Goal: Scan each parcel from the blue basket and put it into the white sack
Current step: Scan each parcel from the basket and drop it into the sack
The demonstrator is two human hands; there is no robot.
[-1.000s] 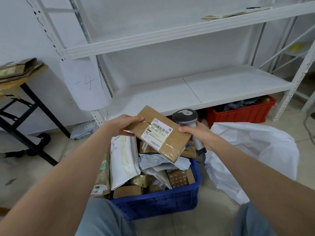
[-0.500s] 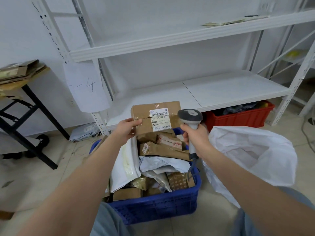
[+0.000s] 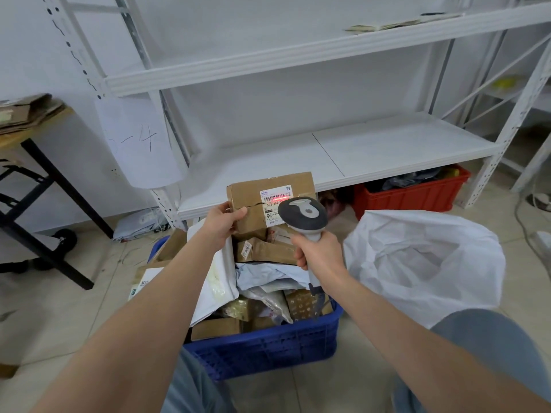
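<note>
1. Left grip (image 3: 222, 223) — fingers curled round the left edge of a brown box (image 3: 247, 190). The box is held upright above the basket, with its label (image 3: 275, 196) facing the person.
2. Right grip (image 3: 319, 250) — closed round the handle of the scanner (image 3: 302, 211). The scanner head sits just in front of the label, and a red line lies across the barcode.
3. Step in hand, as judged: the scan of this box. Transfer to the sack is not yet done.
4. Blue basket (image 3: 262, 344): on the floor below both grips, heaped with boxes and soft mailers. Most of the task appears to remain.
5. White sack (image 3: 423, 263): just right of the basket, mouth open. Its contents cannot be told from this view, so the count of finished parcels is unknown.
6. Behind: a white shelf (image 3: 372, 144) with a red crate (image 3: 411, 195) beneath it.
</note>
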